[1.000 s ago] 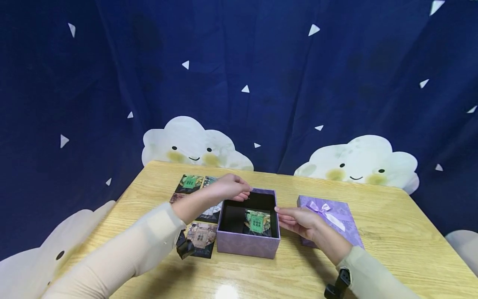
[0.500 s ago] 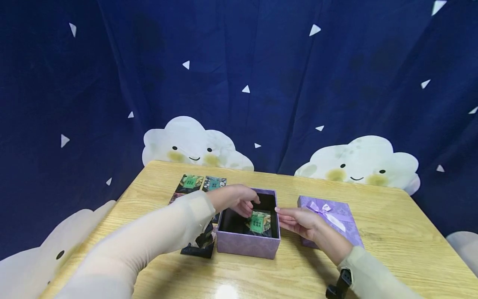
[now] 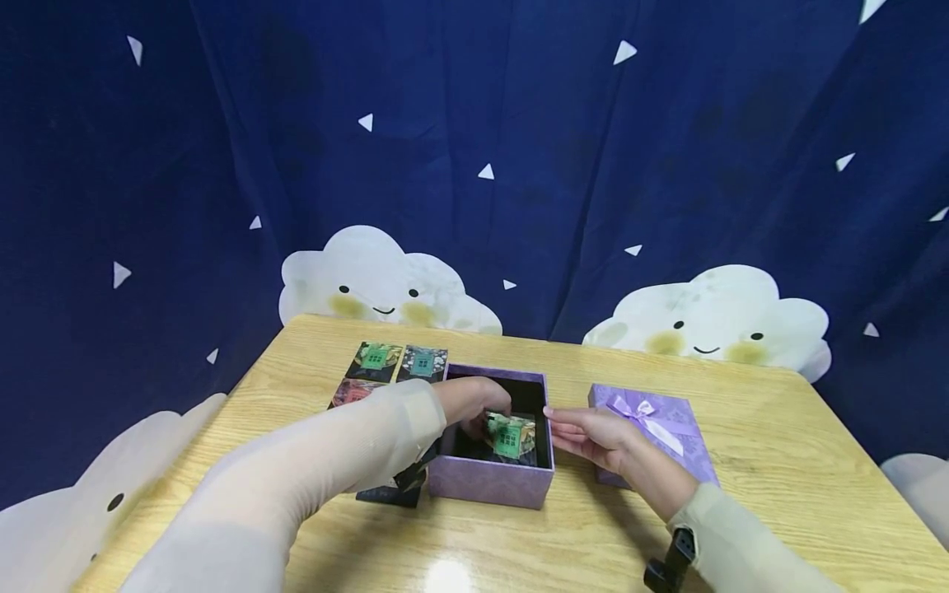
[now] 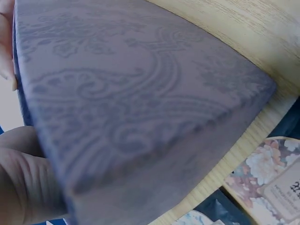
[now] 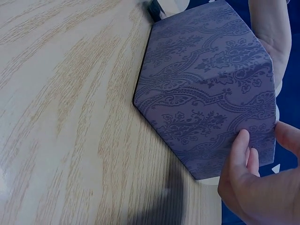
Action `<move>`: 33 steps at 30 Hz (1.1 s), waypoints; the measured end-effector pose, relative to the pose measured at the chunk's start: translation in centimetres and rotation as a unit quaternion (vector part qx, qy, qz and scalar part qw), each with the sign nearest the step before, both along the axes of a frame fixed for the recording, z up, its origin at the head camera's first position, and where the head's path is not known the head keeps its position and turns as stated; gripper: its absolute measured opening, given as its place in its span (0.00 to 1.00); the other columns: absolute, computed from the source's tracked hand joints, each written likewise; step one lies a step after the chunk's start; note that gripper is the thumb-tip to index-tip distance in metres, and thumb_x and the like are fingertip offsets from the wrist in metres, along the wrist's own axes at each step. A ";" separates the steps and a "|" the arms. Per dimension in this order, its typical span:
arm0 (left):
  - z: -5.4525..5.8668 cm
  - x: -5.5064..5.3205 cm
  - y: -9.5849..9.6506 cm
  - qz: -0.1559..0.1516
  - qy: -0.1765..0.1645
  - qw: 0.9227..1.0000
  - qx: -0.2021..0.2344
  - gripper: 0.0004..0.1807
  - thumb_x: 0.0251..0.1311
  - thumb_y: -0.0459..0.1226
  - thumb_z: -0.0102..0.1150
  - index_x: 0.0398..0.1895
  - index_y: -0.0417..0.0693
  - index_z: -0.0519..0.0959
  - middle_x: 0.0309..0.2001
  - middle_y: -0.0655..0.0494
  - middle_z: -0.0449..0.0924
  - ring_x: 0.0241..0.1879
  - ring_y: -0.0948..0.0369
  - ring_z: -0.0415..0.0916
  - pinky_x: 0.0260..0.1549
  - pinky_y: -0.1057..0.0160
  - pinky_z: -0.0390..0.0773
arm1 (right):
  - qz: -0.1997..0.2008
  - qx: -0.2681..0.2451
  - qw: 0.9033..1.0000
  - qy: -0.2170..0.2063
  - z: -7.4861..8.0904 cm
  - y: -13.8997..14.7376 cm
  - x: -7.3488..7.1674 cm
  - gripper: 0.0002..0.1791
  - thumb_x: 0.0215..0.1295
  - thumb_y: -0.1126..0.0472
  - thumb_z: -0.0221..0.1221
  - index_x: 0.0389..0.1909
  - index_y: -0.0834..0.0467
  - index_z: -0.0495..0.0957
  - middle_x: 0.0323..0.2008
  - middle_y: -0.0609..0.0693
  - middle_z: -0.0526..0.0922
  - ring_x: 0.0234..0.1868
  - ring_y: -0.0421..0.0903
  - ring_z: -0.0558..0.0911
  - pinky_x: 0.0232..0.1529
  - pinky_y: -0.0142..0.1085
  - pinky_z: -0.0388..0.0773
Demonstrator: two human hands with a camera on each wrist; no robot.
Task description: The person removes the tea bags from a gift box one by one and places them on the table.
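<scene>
A purple patterned gift box [image 3: 491,482] stands uncovered on the table, its inside black. In it lies a flat sachet [image 3: 513,438] with a green label. My left hand [image 3: 478,399] reaches down into the box, at the sachet's left edge. Its fingertips are hidden behind the sachet and the box wall, and in the left wrist view only its base [image 4: 23,183] shows over the rim. My right hand [image 3: 593,432] pinches the box's right wall near the rim; in the right wrist view, fingers [image 5: 239,150] lie against the outer side.
Left of the box lie several more flat sachets, among them a green-labelled one [image 3: 376,360], a blue-labelled one [image 3: 423,362] and a red one [image 3: 354,392]. My left sleeve [image 3: 334,453] covers part of them. A purple lid [image 3: 685,436] with a ribbon bow sits to the right.
My left hand has moved from the box's back left rim down into the box, beside the green-labelled sachet. My right hand has stayed at the right wall.
</scene>
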State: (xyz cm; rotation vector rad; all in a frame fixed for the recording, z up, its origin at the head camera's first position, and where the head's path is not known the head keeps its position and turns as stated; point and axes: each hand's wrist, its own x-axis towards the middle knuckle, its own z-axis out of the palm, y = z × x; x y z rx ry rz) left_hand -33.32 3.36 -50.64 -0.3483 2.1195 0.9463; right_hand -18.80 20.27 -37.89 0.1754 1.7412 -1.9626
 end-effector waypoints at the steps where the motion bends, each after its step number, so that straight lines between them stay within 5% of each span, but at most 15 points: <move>1: 0.3 0.0 -0.1 -0.001 -0.005 1.000 -0.006 0.13 0.60 0.41 0.48 0.32 0.40 0.77 0.34 0.42 0.79 0.35 0.51 0.78 0.32 0.57 0.80 | 0.000 0.001 1.000 0.000 0.0 0.0 0.0 0.25 0.65 0.65 0.59 0.56 0.75 0.64 0.31 0.46 0.85 0.35 0.36 0.85 0.44 0.29 0.84; 4: 0.4 -0.2 -0.1 0.019 -0.006 1.000 -0.008 0.16 0.61 0.43 0.52 0.39 0.36 0.77 0.40 0.39 0.79 0.41 0.48 0.79 0.41 0.53 0.82 | 0.000 0.001 1.000 0.001 0.1 0.0 0.0 0.24 0.65 0.65 0.59 0.55 0.74 0.65 0.31 0.46 0.86 0.35 0.36 0.85 0.44 0.29 0.84; 10: -1.2 -2.9 0.2 0.047 -0.036 0.997 -0.041 0.21 0.56 0.44 0.60 0.39 0.32 0.76 0.37 0.37 0.80 0.36 0.46 0.80 0.34 0.48 0.82 | -0.002 0.001 1.000 0.000 0.0 0.0 0.1 0.22 0.65 0.66 0.58 0.54 0.73 0.66 0.30 0.46 0.85 0.35 0.36 0.84 0.45 0.29 0.84; 13: -0.8 -2.9 0.3 0.043 -0.034 0.997 -0.050 0.24 0.55 0.46 0.62 0.40 0.29 0.76 0.37 0.37 0.81 0.37 0.45 0.81 0.36 0.46 0.81 | -0.002 0.003 1.000 0.000 -0.1 0.0 0.1 0.23 0.65 0.66 0.58 0.55 0.74 0.64 0.30 0.45 0.84 0.35 0.36 0.84 0.45 0.29 0.84; 14: 1.1 -1.4 0.2 0.039 -0.023 0.997 -0.058 0.25 0.56 0.46 0.61 0.43 0.30 0.76 0.40 0.37 0.81 0.41 0.46 0.81 0.40 0.46 0.82 | -0.001 0.004 1.000 0.001 -0.1 0.0 0.1 0.24 0.65 0.65 0.58 0.56 0.75 0.64 0.30 0.45 0.84 0.35 0.36 0.84 0.44 0.29 0.84; 18: 5.4 1.4 -0.1 0.040 0.004 0.999 -0.032 0.25 0.59 0.44 0.58 0.49 0.29 0.73 0.46 0.35 0.79 0.47 0.43 0.80 0.47 0.46 0.81 | -0.002 0.003 1.000 0.003 -0.1 0.0 0.1 0.24 0.65 0.66 0.58 0.56 0.75 0.64 0.30 0.45 0.84 0.36 0.36 0.84 0.45 0.29 0.84; 20: 8.4 3.2 -0.4 0.039 0.000 0.999 0.003 0.23 0.60 0.41 0.57 0.50 0.28 0.71 0.46 0.34 0.77 0.45 0.41 0.80 0.45 0.47 0.82 | -0.002 0.002 1.000 0.002 -0.1 0.0 0.2 0.23 0.65 0.65 0.59 0.55 0.74 0.65 0.30 0.45 0.84 0.36 0.36 0.84 0.46 0.30 0.84; 21: 9.0 3.2 -0.5 0.042 -0.005 0.999 0.024 0.22 0.60 0.39 0.57 0.48 0.26 0.70 0.45 0.32 0.76 0.44 0.40 0.80 0.43 0.48 0.83 | -0.002 0.002 1.000 0.002 -0.2 -0.1 0.2 0.22 0.65 0.65 0.59 0.54 0.74 0.66 0.30 0.46 0.84 0.36 0.36 0.84 0.46 0.30 0.84; 22: 10.9 4.5 -0.7 0.042 -0.009 0.998 0.039 0.21 0.60 0.37 0.56 0.47 0.26 0.70 0.46 0.32 0.75 0.43 0.40 0.80 0.44 0.48 0.83 | -0.002 0.001 1.000 0.002 -0.2 -0.1 0.2 0.22 0.64 0.65 0.59 0.54 0.73 0.66 0.30 0.46 0.85 0.36 0.36 0.84 0.46 0.30 0.84; 24: 14.1 6.7 -0.7 0.041 -0.009 0.998 0.054 0.20 0.61 0.35 0.55 0.48 0.25 0.69 0.48 0.32 0.75 0.46 0.41 0.80 0.47 0.51 0.84 | -0.003 0.001 1.000 0.003 -0.2 -0.1 0.2 0.21 0.64 0.65 0.59 0.53 0.73 0.67 0.31 0.46 0.85 0.36 0.37 0.84 0.46 0.30 0.84; 27: 17.1 9.1 -0.4 0.030 -0.002 0.998 0.052 0.16 0.64 0.34 0.53 0.48 0.28 0.71 0.50 0.35 0.76 0.51 0.46 0.80 0.51 0.57 0.82 | -0.007 0.001 1.000 0.003 -0.2 -0.1 0.3 0.22 0.64 0.65 0.60 0.53 0.73 0.67 0.32 0.47 0.85 0.37 0.37 0.84 0.45 0.30 0.84; 31: 17.9 9.7 0.6 -0.001 -0.026 0.999 0.044 0.11 0.66 0.32 0.50 0.43 0.30 0.74 0.45 0.39 0.80 0.53 0.51 0.80 0.54 0.61 0.80 | -0.008 0.001 1.000 0.003 -0.1 -0.1 0.3 0.23 0.64 0.65 0.60 0.54 0.74 0.66 0.32 0.47 0.85 0.37 0.37 0.84 0.44 0.29 0.84; 33: 16.0 8.7 1.5 -0.010 -0.027 0.999 0.033 0.10 0.65 0.30 0.49 0.43 0.29 0.74 0.44 0.38 0.80 0.49 0.51 0.81 0.49 0.60 0.83 | -0.005 0.000 1.000 0.002 -0.1 -0.1 0.3 0.24 0.64 0.65 0.59 0.55 0.75 0.66 0.32 0.47 0.85 0.37 0.38 0.84 0.44 0.29 0.84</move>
